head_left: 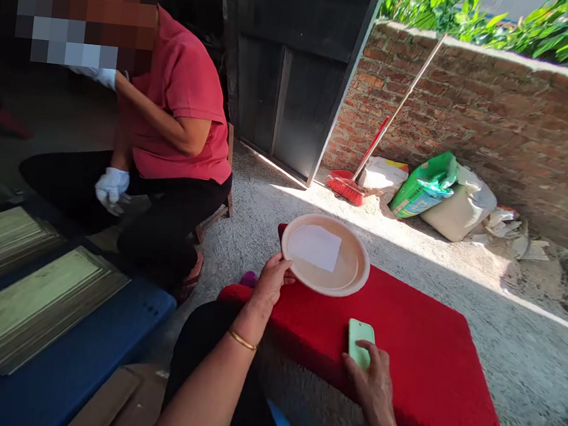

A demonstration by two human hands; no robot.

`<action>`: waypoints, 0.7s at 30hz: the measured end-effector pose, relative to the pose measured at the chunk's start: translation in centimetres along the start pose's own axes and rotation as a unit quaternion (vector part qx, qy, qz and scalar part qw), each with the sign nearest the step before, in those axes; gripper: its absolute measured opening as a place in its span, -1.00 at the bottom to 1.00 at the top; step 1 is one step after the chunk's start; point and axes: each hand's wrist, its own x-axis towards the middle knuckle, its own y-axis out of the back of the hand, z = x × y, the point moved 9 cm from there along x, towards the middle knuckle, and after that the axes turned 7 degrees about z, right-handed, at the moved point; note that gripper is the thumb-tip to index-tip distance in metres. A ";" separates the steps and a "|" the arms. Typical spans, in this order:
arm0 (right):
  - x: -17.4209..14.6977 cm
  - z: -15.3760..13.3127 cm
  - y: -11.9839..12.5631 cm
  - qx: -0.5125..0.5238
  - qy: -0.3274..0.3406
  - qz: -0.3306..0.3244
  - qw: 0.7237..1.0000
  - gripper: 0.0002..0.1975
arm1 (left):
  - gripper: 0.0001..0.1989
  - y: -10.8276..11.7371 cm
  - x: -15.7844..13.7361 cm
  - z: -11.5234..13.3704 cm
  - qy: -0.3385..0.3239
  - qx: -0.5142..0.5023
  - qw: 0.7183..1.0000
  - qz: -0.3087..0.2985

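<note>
My left hand grips the near-left rim of a shallow pinkish plastic basin, thumb over the edge. A square white sheet lies inside the basin. The basin is at the far left end of a bench covered in red cloth. My right hand is at the near edge of the bench, with thumb and fingers closed around a light green, phone-like slab. Part of the slab is hidden under the fingers.
A person in a red shirt and white gloves sits at the left. Stacks of long pale green strips lie on a blue table. A broom, filled sacks and a brick wall stand beyond the bench.
</note>
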 end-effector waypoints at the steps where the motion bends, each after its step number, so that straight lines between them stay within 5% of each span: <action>1: -1.3 -2.6 -2.0 0.009 0.041 -0.031 0.999 -0.65 | -0.71 0.0 0.0 0.0 -0.001 0.001 1.000 0.000; 4: -5.4 -9.9 -7.5 0.020 0.147 -0.145 0.978 -0.71 | -0.68 0.0 0.0 0.1 -0.003 0.006 1.000 -0.003; 7: -7.6 -13.0 -9.6 0.048 0.187 -0.240 0.952 -0.65 | -0.69 0.0 -0.1 0.0 -0.003 0.006 1.000 -0.010; 11: -3.4 -8.1 -4.7 0.092 0.124 -0.143 0.978 -0.72 | -0.70 0.0 0.1 -0.3 0.006 -0.001 1.000 -0.015; 15: 2.6 0.3 1.4 0.021 -0.002 0.024 0.999 -0.46 | -0.70 0.2 0.3 -0.6 0.020 -0.010 1.000 -0.011; 18: 3.6 1.0 0.6 -0.017 -0.021 0.025 0.999 -0.42 | -0.70 0.3 0.4 -0.6 0.026 -0.011 1.000 -0.007; 21: 1.2 -4.4 -4.2 -0.009 0.061 -0.036 0.997 -0.58 | -0.72 0.4 0.4 -0.4 0.026 -0.002 1.000 -0.005</action>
